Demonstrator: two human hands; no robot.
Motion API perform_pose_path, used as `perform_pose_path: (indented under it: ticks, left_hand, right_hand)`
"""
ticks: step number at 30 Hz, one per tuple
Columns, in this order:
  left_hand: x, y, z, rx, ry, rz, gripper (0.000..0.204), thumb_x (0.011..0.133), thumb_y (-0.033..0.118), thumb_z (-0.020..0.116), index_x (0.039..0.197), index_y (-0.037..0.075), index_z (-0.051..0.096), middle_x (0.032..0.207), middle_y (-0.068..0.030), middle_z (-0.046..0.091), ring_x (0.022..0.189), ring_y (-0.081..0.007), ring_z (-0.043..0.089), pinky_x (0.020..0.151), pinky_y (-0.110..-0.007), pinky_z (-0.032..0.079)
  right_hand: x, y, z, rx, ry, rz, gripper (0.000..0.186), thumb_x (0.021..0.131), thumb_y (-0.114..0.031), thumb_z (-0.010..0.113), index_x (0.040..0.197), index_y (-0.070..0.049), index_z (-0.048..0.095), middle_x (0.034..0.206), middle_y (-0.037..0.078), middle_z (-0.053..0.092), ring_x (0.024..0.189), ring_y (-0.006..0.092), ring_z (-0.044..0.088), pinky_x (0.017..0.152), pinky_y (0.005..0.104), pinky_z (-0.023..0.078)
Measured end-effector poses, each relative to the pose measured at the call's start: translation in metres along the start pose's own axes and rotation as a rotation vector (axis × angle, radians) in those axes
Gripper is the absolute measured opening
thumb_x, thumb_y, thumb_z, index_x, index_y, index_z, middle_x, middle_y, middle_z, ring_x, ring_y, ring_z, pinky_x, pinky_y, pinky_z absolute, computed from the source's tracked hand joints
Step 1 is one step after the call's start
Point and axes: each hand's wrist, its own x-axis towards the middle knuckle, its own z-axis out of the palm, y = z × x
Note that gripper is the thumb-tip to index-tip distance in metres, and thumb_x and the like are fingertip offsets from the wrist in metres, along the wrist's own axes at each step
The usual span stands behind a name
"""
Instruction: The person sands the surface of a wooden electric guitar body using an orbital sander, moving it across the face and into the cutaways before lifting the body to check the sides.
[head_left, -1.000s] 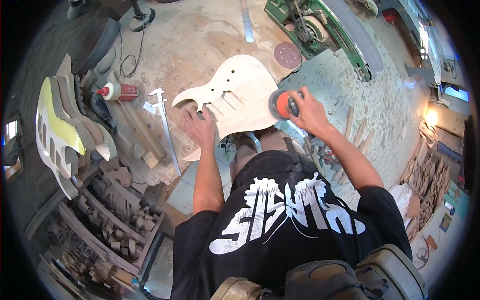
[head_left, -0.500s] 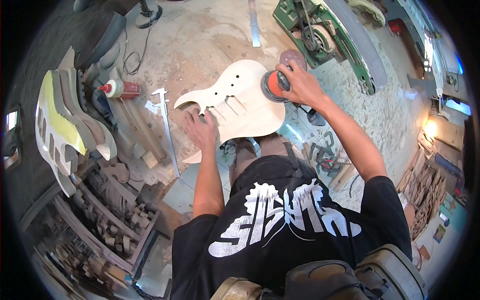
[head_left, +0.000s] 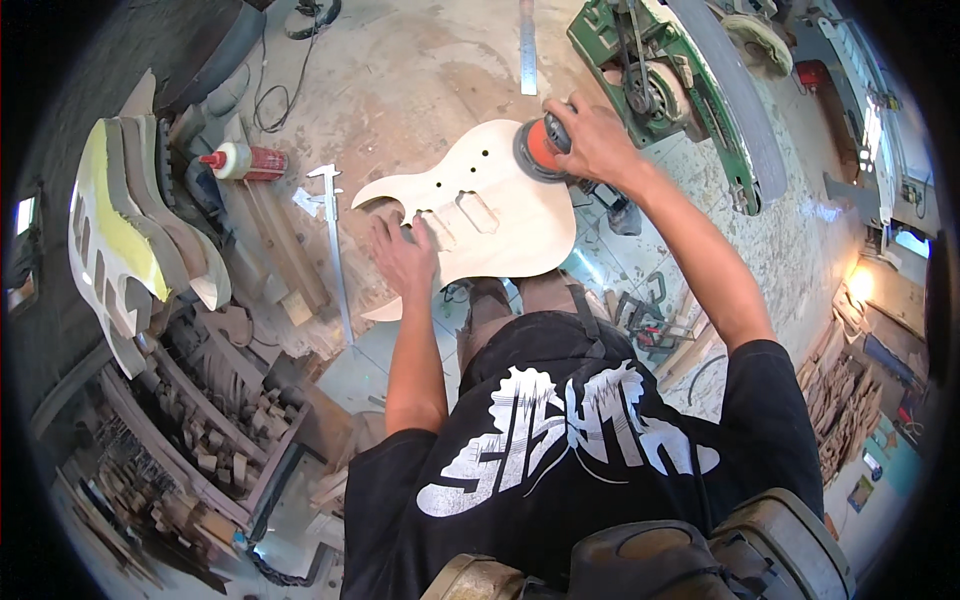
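A pale wooden electric guitar body (head_left: 540, 235) lies flat at the front edge of the worktable, with cut pockets and several small dark holes in its face. My left hand (head_left: 403, 258) grips it at the neck end by the cutaway, thumb apart from the fingers. Wrapped over the top of an orange-and-black orbital sander (head_left: 541, 150), my right hand (head_left: 597, 145) keeps the tool on the far right part of the body. The sander's pad overlaps the body's edge; its underside is hidden.
Left of the body lie a caliper (head_left: 334, 240), a red-and-white glue bottle (head_left: 243, 162) and wooden strips (head_left: 285, 235). Stacked guitar bodies (head_left: 120, 220) stand farther left. A green belt machine (head_left: 650, 90) is at the far right, a metal ruler (head_left: 528, 55) at the back. Clamps (head_left: 645, 315) sit low on the right.
My right hand has slid the sander farther away from me and slightly left over the guitar body. My left hand keeps its place on the body. The view has shifted a little.
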Motion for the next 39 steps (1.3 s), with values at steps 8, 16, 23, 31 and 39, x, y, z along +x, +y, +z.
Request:
perform_pose_path:
  ticks: [8,16,23,31,39]
  left_hand:
    - [0.001,0.0,0.001,-0.013,0.006,0.003,0.057,0.101,0.046,0.06,0.143,0.008,0.063,0.157,-0.0268,0.049,0.147,-0.0457,0.042,0.122,-0.056,0.031]
    - [0.001,0.0,0.003,-0.004,0.006,0.007,0.056,0.101,0.046,0.06,0.141,0.008,0.065,0.157,-0.0266,0.049,0.147,-0.045,0.042,0.122,-0.056,0.031]
    - [0.001,-0.002,0.003,-0.001,0.012,0.006,0.057,0.101,0.048,0.059,0.141,0.008,0.065,0.158,-0.0256,0.049,0.148,-0.0446,0.042,0.123,-0.055,0.03]
    - [0.002,-0.002,0.006,0.009,0.016,0.008,0.058,0.101,0.047,0.059,0.142,0.008,0.064,0.158,-0.0254,0.049,0.148,-0.0449,0.042,0.123,-0.055,0.03]
    - [0.001,-0.005,0.004,0.0,0.015,0.018,0.058,0.101,0.048,0.059,0.141,0.006,0.064,0.157,-0.0261,0.049,0.147,-0.0454,0.042,0.123,-0.055,0.03]
  right_hand:
    - [0.014,0.009,-0.007,0.061,-0.001,0.057,0.066,0.078,-0.021,0.077,0.139,-0.016,0.053,0.119,0.022,0.057,0.102,0.0481,0.066,0.086,0.0561,0.054]
    - [0.005,-0.017,-0.001,0.026,-0.054,-0.093,0.069,0.076,-0.017,0.079,0.14,-0.015,0.053,0.121,0.024,0.055,0.097,0.0471,0.07,0.078,0.0556,0.058]
    - [0.028,-0.011,-0.008,0.001,-0.06,-0.005,0.07,0.079,-0.021,0.076,0.144,-0.017,0.051,0.128,0.021,0.053,0.109,0.0462,0.067,0.086,0.056,0.056]
    - [0.021,0.002,-0.004,0.033,-0.034,0.025,0.069,0.078,-0.021,0.076,0.143,-0.017,0.053,0.126,0.021,0.054,0.108,0.0475,0.065,0.087,0.0563,0.055]
    - [0.018,-0.021,-0.001,0.009,-0.037,-0.048,0.069,0.077,-0.016,0.077,0.142,-0.015,0.052,0.125,0.024,0.055,0.102,0.0464,0.068,0.082,0.0557,0.057]
